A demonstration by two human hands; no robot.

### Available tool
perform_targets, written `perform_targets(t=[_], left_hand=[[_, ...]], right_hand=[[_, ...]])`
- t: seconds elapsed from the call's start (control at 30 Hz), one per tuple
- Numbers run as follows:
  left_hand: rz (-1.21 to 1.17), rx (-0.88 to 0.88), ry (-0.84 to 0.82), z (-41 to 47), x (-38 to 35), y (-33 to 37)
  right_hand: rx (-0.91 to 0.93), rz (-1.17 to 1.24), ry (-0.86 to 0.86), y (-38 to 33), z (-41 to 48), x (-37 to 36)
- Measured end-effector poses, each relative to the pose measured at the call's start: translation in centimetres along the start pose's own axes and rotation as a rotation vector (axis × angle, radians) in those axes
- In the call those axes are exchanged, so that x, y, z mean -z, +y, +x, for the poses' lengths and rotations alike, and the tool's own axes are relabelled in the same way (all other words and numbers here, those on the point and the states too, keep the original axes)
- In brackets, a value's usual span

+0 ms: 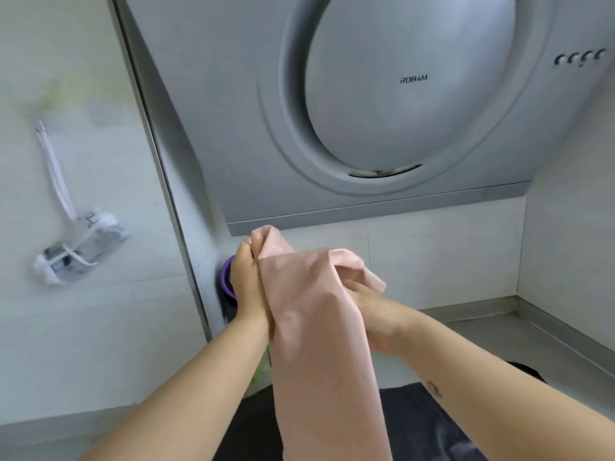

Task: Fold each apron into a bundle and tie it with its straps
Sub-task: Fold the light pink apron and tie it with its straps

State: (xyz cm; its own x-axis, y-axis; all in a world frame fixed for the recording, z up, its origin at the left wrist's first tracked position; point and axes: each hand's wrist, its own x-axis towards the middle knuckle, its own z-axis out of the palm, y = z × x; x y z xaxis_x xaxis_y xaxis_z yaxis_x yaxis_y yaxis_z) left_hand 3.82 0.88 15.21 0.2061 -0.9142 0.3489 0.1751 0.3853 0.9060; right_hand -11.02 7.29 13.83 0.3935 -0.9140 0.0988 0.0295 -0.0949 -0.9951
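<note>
Closest to the camera there's a dark, blackish flat surface (416, 424) at the bottom, looks like a cooktop but it's blurry, so not sure. Both bare forearms come up from the bottom corners and meet in the middle. Hanging between them is the pale pink fabric apron (309, 327), folded into a long narrow strip. It's held up in the air, not lying on anything, and its lower end runs off the bottom edge. I can't make out any straps.

The left hand (248, 284) is on the left side of the strip, fingers pointing up and pinching the top corner of the cloth. The right hand (376, 321) is on the right side and a bit lower. It grips the fabric with its fingers curled into a loose fold, and the fingertips are mostly hidden by the cloth.

Just behind the left hand is a round thing with a purple rim (226, 277), can't tell what it is. Off to the right is a grey stainless steel table (532, 337) that runs back into the corner of the wall.

On the left there's a white tiled wall (83, 327) with a white plastic socket box (80, 244) and a white cable (55, 168) hanging down into it. Furthest back, filling the top, is a silver metal range hood (399, 94) with a big round panel that says ROBAM
</note>
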Motion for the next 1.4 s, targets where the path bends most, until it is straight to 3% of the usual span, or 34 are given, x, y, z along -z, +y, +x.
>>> perform_targets(t=[0.1,0.23,0.4,0.53,0.67,0.77,0.9,0.93,1.03,1.07,1.1,1.17,1.23,1.27,1.4], left_hand=[[-0.037,-0.066,-0.101,-0.5,-0.5,-0.7],[-0.13,-0.109,-0.013,0.0,-0.9,-1.2],[0.366,-0.306,0.02,0.1,0.2,0.6],[0.469,-0.328,0.17,1.3,2.3,0.7],[0.59,-0.324,0.219,3.3,5.1,2.1],[0.684,-0.377,0.174,3.9,5.9,3.1],[0.692,-0.4,0.211,4.9,6.6,5.3],[0.69,-0.426,0.218,5.1,6.8,5.9],[0.645,-0.648,0.302,4.5,7.2,6.6],[0.642,-0.721,0.318,4.0,7.3,6.3],[0.669,-0.745,0.304,3.8,7.8,5.6],[0.779,-0.638,0.18,3.7,9.2,3.4],[0.884,-0.427,-0.003,3.9,10.7,0.9],[0.933,-0.319,-0.075,3.7,11.4,-0.5],[0.967,0.035,-0.267,1.5,13.7,-5.2]], right_hand=[[0.075,0.03,-0.003,-0.4,1.9,-1.8],[0.215,-0.201,0.298,-1.0,3.2,-2.8],[0.264,-0.376,0.472,-1.2,3.4,0.0],[0.283,-0.63,0.584,-2.3,2.3,3.3],[0.158,-1.025,0.721,-3.1,1.7,7.3],[0.172,-1.039,0.792,-4.4,1.7,9.1],[0.164,-1.09,0.742,-7.4,1.4,9.3],[0.234,-1.064,0.784,-7.9,1.4,9.3],[0.779,-0.92,1.114,-7.0,0.9,8.5],[0.886,-0.918,1.174,-5.8,0.8,8.2],[0.858,-0.974,1.192,-4.3,0.8,8.0],[0.454,-1.229,1.115,-0.9,1.2,8.6],[-0.062,-1.365,0.842,1.4,1.0,9.4],[-0.234,-1.358,0.673,2.3,0.7,9.5],[-0.551,-1.486,0.163,6.2,0.2,8.6]])
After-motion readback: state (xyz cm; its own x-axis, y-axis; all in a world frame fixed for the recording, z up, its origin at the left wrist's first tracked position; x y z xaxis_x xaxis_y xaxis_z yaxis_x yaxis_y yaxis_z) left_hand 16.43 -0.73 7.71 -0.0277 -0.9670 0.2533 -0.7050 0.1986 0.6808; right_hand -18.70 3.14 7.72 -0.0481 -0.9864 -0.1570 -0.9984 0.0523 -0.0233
